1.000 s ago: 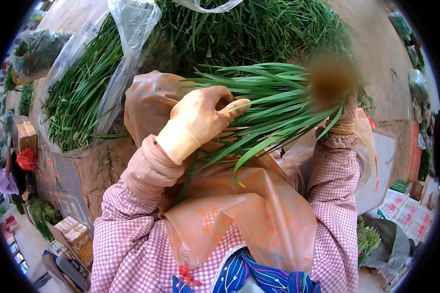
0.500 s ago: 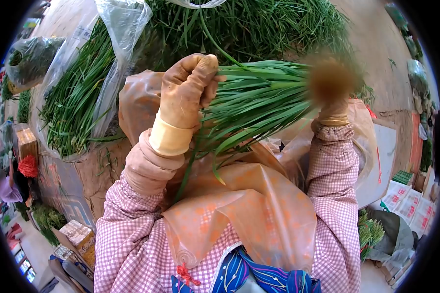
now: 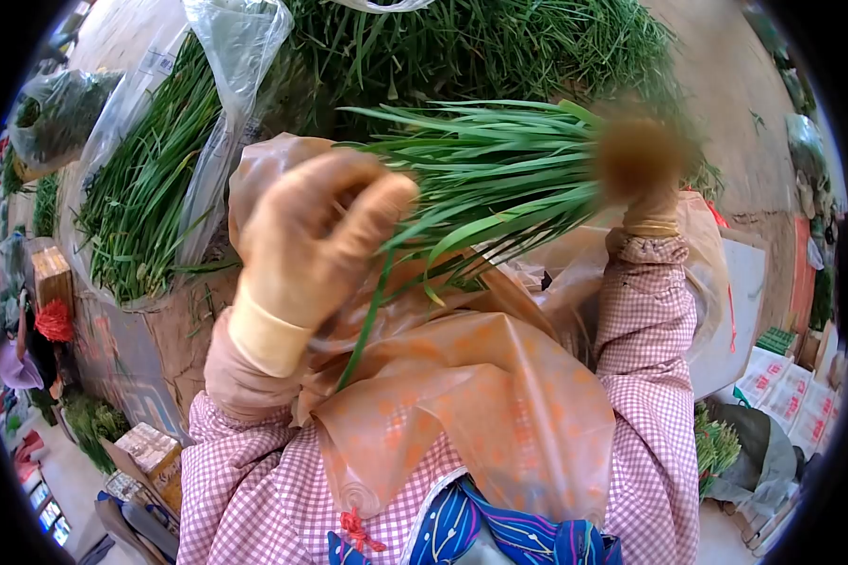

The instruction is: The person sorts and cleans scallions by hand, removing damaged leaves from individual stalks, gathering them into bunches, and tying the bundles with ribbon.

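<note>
A bunch of long flat green garlic chives (image 3: 509,174) lies sideways across the middle, its leaf tips fanning to the left. At its right end is my right hand (image 3: 643,179), closed around the bunch; a brown blurred spot covers most of its fingers. My left hand (image 3: 316,217), in a stained thin glove with a cream cuff, is just left of the leaf tips. It is smeared by motion, with thumb and fingers loosely curled and a gap between them; I see nothing held there. One loose leaf (image 3: 372,315) droops below the tips, over the orange-patterned plastic apron (image 3: 481,395).
A large heap of green chives (image 3: 481,47) lies ahead. To the left, more chives (image 3: 146,188) lie in a clear plastic bag (image 3: 240,47). A white board (image 3: 730,311) stands at the right. Boxes (image 3: 151,452) and a red bundle (image 3: 54,321) are at the far left.
My left hand has moved left and down, away from the leaf tips it was pinching, and its fingers have loosened. The bunch stays in my right hand, its tips now free.
</note>
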